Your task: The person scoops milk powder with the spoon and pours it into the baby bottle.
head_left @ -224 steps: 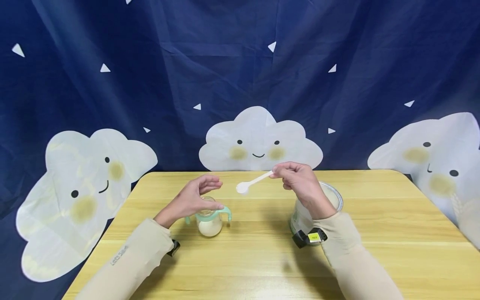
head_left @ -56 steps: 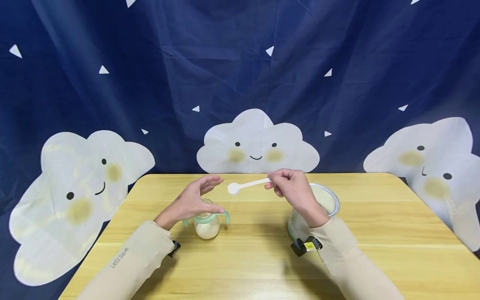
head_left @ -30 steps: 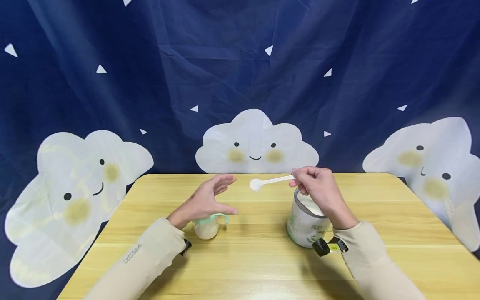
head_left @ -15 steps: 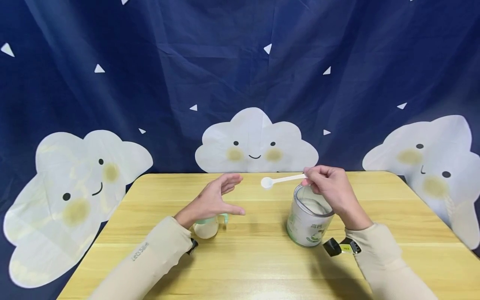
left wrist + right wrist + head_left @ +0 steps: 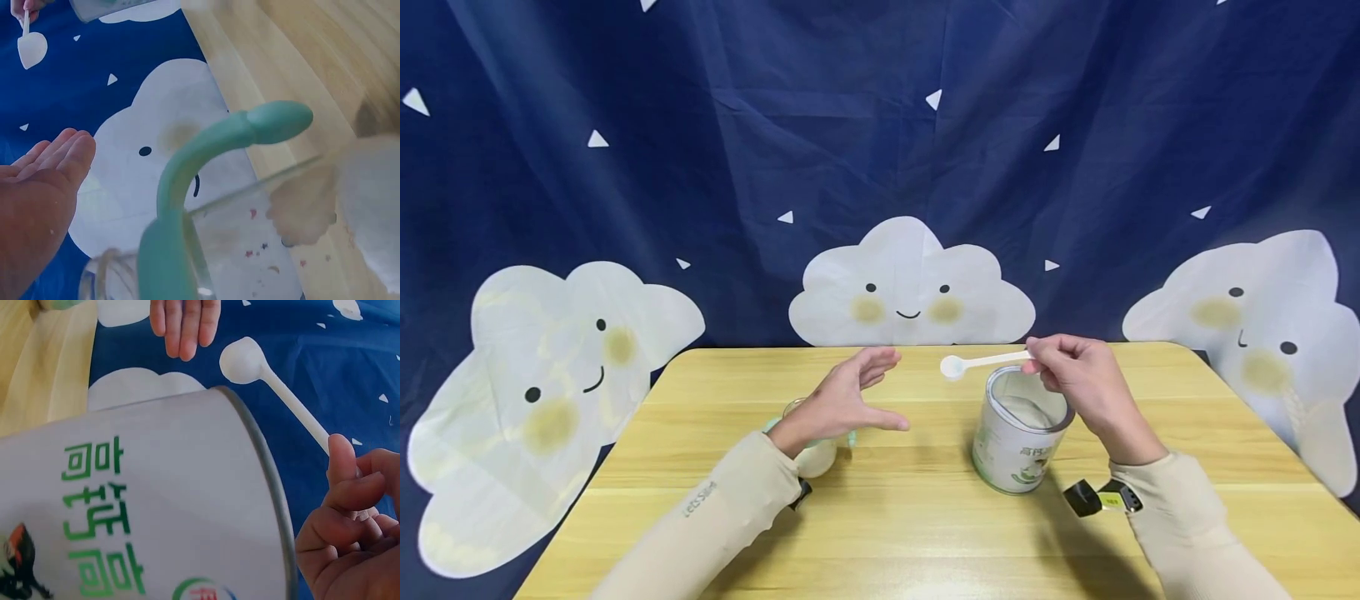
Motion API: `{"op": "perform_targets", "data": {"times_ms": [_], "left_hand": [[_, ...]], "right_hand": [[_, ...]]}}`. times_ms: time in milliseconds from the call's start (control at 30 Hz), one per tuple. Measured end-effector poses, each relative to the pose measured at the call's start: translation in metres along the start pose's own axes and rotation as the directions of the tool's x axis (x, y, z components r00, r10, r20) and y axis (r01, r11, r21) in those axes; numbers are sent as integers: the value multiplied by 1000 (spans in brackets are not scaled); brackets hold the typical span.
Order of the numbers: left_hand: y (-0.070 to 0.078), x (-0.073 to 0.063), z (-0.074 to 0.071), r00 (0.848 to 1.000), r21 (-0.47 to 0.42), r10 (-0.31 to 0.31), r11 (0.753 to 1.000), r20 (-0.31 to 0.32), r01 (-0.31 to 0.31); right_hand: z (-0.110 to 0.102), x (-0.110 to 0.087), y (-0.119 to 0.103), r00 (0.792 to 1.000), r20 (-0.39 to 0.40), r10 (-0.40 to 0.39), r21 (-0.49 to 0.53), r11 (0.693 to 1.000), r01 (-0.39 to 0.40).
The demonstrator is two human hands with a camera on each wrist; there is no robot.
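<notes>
My right hand (image 5: 1081, 385) pinches the handle end of a white measuring scoop (image 5: 953, 367), held level above and left of the powder tin's mouth. White with green print, the tin (image 5: 1017, 454) stands open-topped on the table, and pale powder shows inside. My left hand (image 5: 842, 400) hovers with fingers extended and thumb apart, holding nothing. Beneath and behind it stands a clear baby bottle (image 5: 817, 458), mostly hidden by the hand in the head view. In the left wrist view the bottle's mint-green handle (image 5: 206, 140) is close, with white powder (image 5: 375, 206) visible inside the bottle.
A light wooden table (image 5: 910, 533) carries the bottle at left and the tin at right. A dark blue curtain (image 5: 865, 150) with smiling clouds hangs behind the table's far edge. Both wrists wear small black cameras.
Since about two seconds ago, both hands have moved right, the right one farther with the scoop still pinched. The tin's mouth has come into view, while the left hand now covers more of the bottle.
</notes>
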State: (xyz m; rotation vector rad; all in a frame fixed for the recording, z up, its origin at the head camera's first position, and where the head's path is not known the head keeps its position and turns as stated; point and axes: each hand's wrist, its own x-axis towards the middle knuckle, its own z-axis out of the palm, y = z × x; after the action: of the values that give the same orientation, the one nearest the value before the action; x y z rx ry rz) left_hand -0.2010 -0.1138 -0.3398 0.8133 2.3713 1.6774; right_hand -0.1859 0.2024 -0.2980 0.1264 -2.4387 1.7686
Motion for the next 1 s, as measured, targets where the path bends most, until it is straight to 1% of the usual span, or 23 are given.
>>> {"op": "perform_targets", "data": {"times_ms": [200,333,533,1000], "left_hand": [[1,3,5,1000,1,15,1000,-4,-15],[0,5,9,1000,-1,19,1000,-9,-19],[3,10,18,1000,-9,25,1000,-10,-25],[7,17,39,1000,-18,-25,1000,3,25]], "right_hand": [[-7,-1,4,1000,-6,-3,-6,1000,3],[-13,-3,6,1000,-12,-11,-30,999,11],[-22,-7,10,1000,-15,6,-61,998,-7],[-46,-12,16,999,-38,5,-121,993,-9]]}}
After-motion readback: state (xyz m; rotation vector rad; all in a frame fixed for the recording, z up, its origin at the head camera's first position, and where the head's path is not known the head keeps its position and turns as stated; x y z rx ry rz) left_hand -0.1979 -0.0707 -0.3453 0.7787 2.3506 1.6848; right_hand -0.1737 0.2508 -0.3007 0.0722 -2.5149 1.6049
